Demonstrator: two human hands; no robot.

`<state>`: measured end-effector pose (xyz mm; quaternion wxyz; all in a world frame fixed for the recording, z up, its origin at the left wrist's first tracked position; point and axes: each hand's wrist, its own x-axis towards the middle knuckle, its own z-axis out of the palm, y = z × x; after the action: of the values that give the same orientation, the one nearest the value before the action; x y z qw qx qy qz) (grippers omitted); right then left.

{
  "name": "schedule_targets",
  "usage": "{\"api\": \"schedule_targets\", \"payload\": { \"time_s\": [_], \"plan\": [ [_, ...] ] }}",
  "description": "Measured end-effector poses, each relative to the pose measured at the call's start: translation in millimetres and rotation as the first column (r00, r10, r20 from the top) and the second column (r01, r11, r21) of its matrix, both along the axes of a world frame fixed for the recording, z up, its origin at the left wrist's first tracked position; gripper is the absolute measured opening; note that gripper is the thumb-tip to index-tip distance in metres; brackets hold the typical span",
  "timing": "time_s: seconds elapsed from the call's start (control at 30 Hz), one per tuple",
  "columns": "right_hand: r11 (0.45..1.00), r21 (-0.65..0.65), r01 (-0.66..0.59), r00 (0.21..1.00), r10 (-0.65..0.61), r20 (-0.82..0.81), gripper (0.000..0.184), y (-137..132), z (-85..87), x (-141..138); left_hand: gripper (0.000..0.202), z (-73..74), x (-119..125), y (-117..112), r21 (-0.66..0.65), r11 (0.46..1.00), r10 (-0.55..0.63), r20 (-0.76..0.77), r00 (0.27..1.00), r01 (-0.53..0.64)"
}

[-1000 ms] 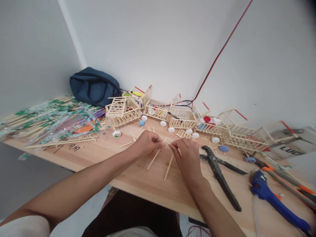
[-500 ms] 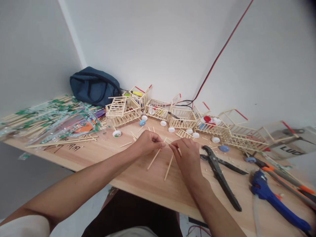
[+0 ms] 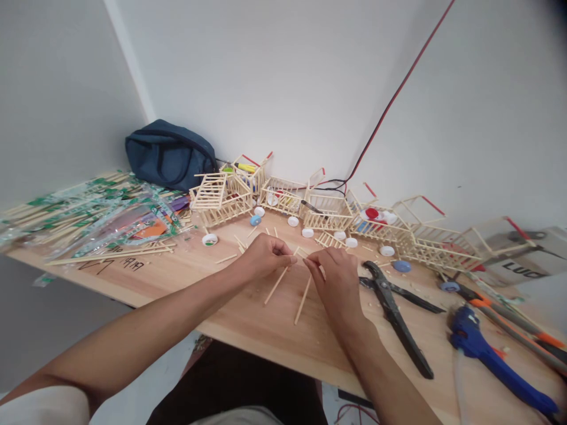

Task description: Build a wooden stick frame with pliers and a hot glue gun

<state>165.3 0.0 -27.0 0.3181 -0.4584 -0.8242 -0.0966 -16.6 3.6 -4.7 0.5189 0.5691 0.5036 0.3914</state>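
Between the fingertips of my left hand (image 3: 268, 255) is the upper part of a thin bamboo stick (image 3: 276, 286) that slants down toward the tabletop. My right hand (image 3: 335, 271) pinches at the top of a second bamboo stick (image 3: 302, 301), also slanting toward me. A short piece of stick (image 3: 302, 253) shows between the two hands, near the tops; whether it is joined to them is hidden by my fingers. Just beyond my hands, several small cart frames (image 3: 328, 212) made of sticks stand in a row along the wall.
Bamboo sticks in plastic wrappers (image 3: 88, 212) lie at left, before a blue pouch (image 3: 170, 153). White bottle caps (image 3: 308, 232) and stick offcuts (image 3: 227, 259) are scattered around. At right lie black-handled cutters (image 3: 396, 319), a blue glue gun (image 3: 491, 354) and orange-and-black handled pliers (image 3: 509, 313).
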Motion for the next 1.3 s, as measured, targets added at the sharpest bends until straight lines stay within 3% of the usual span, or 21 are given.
{"api": "schedule_targets", "payload": {
  "time_s": [1.3],
  "plan": [
    [1.0, -0.019, -0.002, 1.0, 0.001, -0.006, 0.015, -0.8, 0.8, -0.1, 0.013, 1.5, 0.2, -0.6, 0.002, 1.0, -0.004, 0.01, 1.0, 0.004]
  ]
}}
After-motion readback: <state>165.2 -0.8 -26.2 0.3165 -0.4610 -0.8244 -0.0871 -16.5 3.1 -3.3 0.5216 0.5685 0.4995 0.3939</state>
